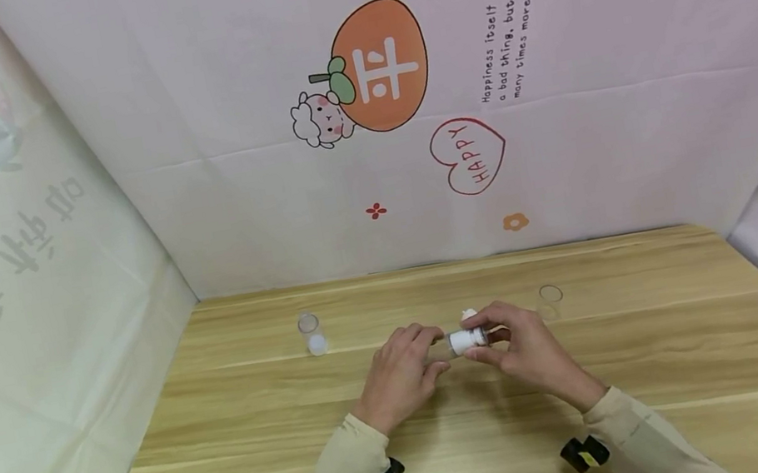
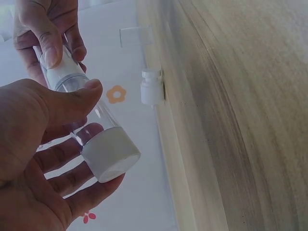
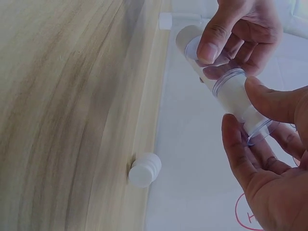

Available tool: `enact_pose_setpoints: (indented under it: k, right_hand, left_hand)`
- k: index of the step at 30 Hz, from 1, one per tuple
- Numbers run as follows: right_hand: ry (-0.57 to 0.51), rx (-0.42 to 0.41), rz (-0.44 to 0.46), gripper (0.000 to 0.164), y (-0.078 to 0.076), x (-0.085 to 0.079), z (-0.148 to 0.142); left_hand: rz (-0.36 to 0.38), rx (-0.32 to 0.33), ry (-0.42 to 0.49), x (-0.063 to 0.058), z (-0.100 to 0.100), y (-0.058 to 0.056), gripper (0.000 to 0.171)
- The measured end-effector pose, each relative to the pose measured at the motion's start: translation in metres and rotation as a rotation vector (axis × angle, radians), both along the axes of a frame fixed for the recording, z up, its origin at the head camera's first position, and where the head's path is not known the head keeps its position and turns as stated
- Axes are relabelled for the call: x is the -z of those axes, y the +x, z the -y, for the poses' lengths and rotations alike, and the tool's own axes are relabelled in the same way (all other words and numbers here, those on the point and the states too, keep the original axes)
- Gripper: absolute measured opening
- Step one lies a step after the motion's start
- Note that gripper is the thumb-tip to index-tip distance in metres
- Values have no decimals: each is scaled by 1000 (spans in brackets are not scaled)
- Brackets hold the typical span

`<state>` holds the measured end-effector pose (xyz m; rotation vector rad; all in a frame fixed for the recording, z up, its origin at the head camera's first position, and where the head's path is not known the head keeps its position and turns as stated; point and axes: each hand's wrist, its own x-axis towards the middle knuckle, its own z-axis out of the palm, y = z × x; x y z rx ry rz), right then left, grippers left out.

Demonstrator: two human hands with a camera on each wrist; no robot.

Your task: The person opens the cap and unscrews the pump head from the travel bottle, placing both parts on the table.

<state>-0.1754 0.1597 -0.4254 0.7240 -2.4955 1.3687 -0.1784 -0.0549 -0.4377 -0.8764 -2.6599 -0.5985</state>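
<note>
Between both hands, above the table, lies a slim clear bottle [image 1: 466,341] held on its side. Its white base [image 2: 108,154] points toward my left hand [image 1: 404,376], whose thumb and fingers curl round the clear body. My right hand [image 1: 531,345] grips the other end, thumb and fingers round the part with a white inside [image 3: 236,96] and a clear rim [image 3: 260,132]. Just beyond the right hand, a small white pump head [image 2: 152,89] stands on the table, partly hidden by that hand in the head view.
A clear tube-shaped cap [image 1: 551,295] stands to the right on the wooden table [image 1: 637,360]. At the back left is another clear container with a white end [image 1: 318,344]. A printed cloth wall [image 1: 267,205] rises behind the table's far edge.
</note>
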Motion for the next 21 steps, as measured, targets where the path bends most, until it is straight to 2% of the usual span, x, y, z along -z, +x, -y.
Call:
enact_pose_setpoints:
  k: [14,21]
  right_hand:
    - [3,22,-27,32,0,3,0]
    - [-25,27,5,31,4,3,0]
  left_hand:
    - [-40,16,-12,1,0,0,38]
    - [-36,24,-25,0,2,-1,37]
